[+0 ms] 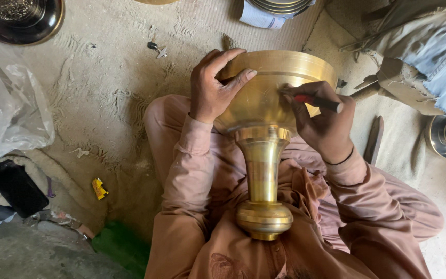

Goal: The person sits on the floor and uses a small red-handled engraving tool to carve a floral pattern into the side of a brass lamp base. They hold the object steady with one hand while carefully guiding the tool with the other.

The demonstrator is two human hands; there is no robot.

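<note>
1. Workpiece: a brass goblet-shaped vessel (263,129) lies across the person's lap, wide bowl away from the body, slender stem and rounded foot toward the torso.
2. Left hand (211,88): placed on the left side of the bowl. The fingers curl over the rim; the thumb lies extended across the outer wall. The grip steadies the vessel.
3. Right hand (323,124): positioned at the right side of the bowl. The fingers are closed around a red-handled tool (316,101), held like a pen. The tool tip touches the bowl's outer wall just below the rim.
4. Clothing: both arms wear pink sleeves (192,170); the vessel's foot rests against pink fabric.
5. Surroundings: sandy floor (94,93). A clear plastic bag (6,103) and a black pouch (16,188) lie at left. A small yellow wrapper (99,188) lies near the left knee. A dark metal bowl (19,20) sits at upper left; stacked metal plates (280,6) sit at the top edge.
</note>
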